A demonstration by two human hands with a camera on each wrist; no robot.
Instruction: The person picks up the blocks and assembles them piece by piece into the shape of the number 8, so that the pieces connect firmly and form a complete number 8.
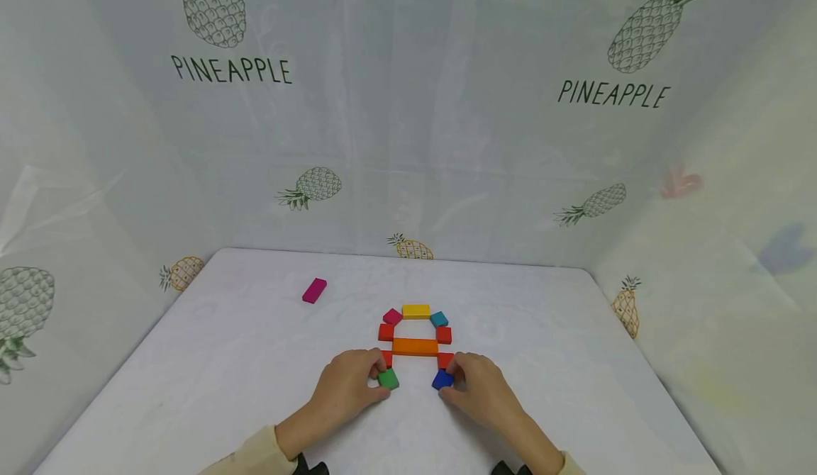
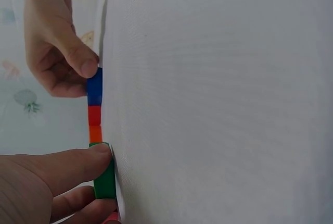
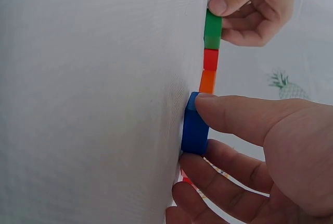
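Observation:
A green block [image 1: 388,379] is pinched between the thumb and fingers of my left hand [image 1: 347,384]. My right hand [image 1: 483,388] pinches a blue block [image 1: 442,380] the same way, level with the green one. Both blocks rest on the table, tilted at the lower ends of a block outline. An orange bar [image 1: 415,347] crosses the middle of that outline. Red blocks [image 1: 445,359] stand along both sides, the lower left one partly hidden by my left fingers. Across the top lie a yellow block [image 1: 416,312], a pink block [image 1: 392,316] and a teal block [image 1: 439,318].
A magenta block [image 1: 314,291] lies apart at the back left of the white table [image 1: 255,361]. Behind the table hangs a pale curtain [image 1: 408,106] with pineapple prints. Dark objects [image 1: 311,466] show at the bottom edge near the wrists.

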